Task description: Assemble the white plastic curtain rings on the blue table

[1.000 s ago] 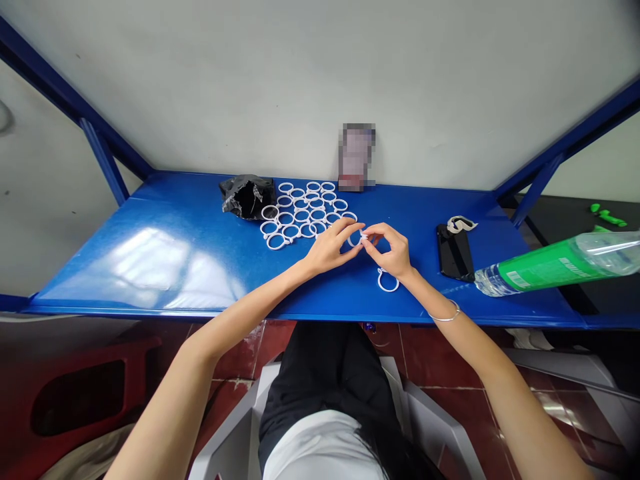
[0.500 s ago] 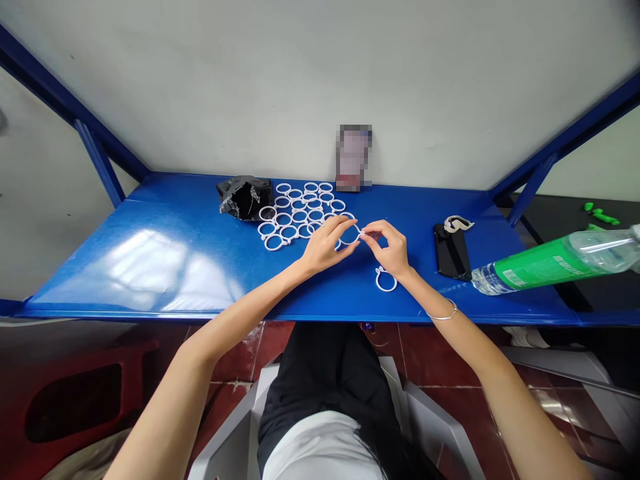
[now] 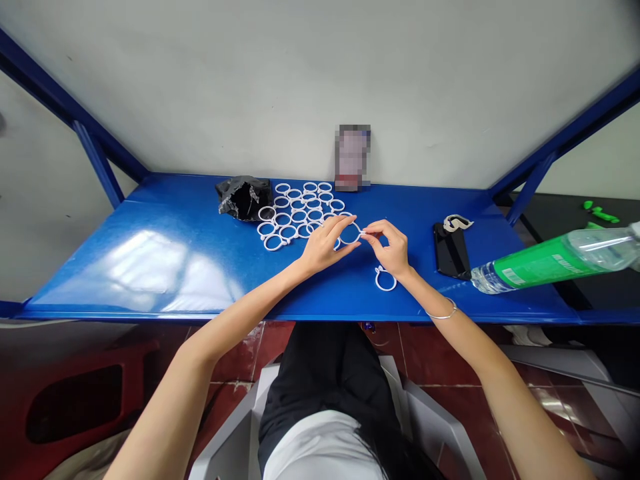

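A white plastic ring (image 3: 358, 227) with a small clasp is held between my two hands above the blue table (image 3: 165, 287). My left hand (image 3: 323, 248) curves around the ring's left side, fingers over its far edge and thumb near its lower edge. At the clasp on the right, my right hand (image 3: 393, 248) pinches with thumb and forefinger; the fingertips hide much of the clasp. Several similar rings (image 3: 283, 224) lie joined in a sheet beyond and left of my left hand, which covers part of them. One loose ring (image 3: 385, 290) rests just below my right hand.
A black plastic bag (image 3: 243, 200) stands open left of the joined rings. A blurred-out upright object (image 3: 353, 159) leans on the wall. To the right are a black phone (image 3: 451, 253), a white curved item (image 3: 457, 223) on its top end, and a green-labelled bottle (image 3: 555, 259).
Both hands keep nearly the same place and hold on the ring. The whole view has shifted very slightly; nothing else has visibly moved.
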A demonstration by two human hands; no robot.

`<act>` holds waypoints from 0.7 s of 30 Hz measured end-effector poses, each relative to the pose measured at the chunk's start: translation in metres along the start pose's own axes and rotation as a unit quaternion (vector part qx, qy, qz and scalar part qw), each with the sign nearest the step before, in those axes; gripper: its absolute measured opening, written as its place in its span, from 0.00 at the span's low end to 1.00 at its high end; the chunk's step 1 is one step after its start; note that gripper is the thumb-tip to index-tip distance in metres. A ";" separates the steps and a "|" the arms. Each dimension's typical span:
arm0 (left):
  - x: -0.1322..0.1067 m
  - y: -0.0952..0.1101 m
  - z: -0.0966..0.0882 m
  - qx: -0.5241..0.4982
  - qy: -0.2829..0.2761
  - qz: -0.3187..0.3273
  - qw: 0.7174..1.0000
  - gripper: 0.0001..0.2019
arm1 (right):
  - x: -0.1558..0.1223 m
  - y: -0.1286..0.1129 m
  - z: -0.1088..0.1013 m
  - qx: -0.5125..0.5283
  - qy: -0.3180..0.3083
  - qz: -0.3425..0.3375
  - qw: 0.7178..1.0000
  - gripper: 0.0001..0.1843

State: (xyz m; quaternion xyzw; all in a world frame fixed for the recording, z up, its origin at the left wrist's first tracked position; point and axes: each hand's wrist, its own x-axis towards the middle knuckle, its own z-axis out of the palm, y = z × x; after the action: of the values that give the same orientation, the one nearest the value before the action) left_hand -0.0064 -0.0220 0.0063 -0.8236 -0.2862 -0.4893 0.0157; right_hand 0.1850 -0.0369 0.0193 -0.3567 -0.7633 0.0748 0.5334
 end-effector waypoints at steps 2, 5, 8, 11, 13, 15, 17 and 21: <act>0.000 0.000 -0.001 0.000 -0.018 -0.014 1.000 0.24 | 0.000 0.000 0.000 -0.004 0.004 -0.007 1.000 0.04; 0.001 -0.001 -0.002 0.000 -0.037 -0.039 0.999 0.26 | 0.000 0.001 -0.001 -0.009 0.011 -0.016 1.000 0.04; 0.001 -0.003 -0.001 -0.009 -0.032 -0.047 0.998 0.25 | 0.000 0.001 -0.001 -0.011 0.015 -0.015 1.000 0.04; 0.001 -0.004 -0.001 -0.011 -0.030 -0.049 0.998 0.23 | -0.001 0.002 -0.001 -0.015 0.011 -0.001 1.000 0.06; 0.001 -0.004 0.000 -0.008 -0.034 -0.052 0.998 0.23 | -0.001 0.003 -0.001 -0.014 0.011 0.002 1.000 0.06; 0.001 -0.004 0.000 -0.007 -0.036 -0.055 0.998 0.23 | -0.001 0.003 -0.001 -0.009 0.011 0.001 1.000 0.06; 0.000 -0.004 0.001 -0.011 -0.029 -0.050 0.998 0.23 | -0.001 0.003 -0.001 -0.009 0.008 0.006 1.000 0.07; 0.000 -0.005 0.002 -0.016 -0.008 -0.033 0.999 0.22 | -0.001 0.003 -0.001 -0.013 0.007 0.005 1.000 0.07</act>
State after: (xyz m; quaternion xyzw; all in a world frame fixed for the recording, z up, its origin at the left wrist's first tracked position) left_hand -0.0072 -0.0176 0.0042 -0.8179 -0.3055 -0.4873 -0.0159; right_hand 0.1877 -0.0352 0.0173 -0.3675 -0.7587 0.0652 0.5338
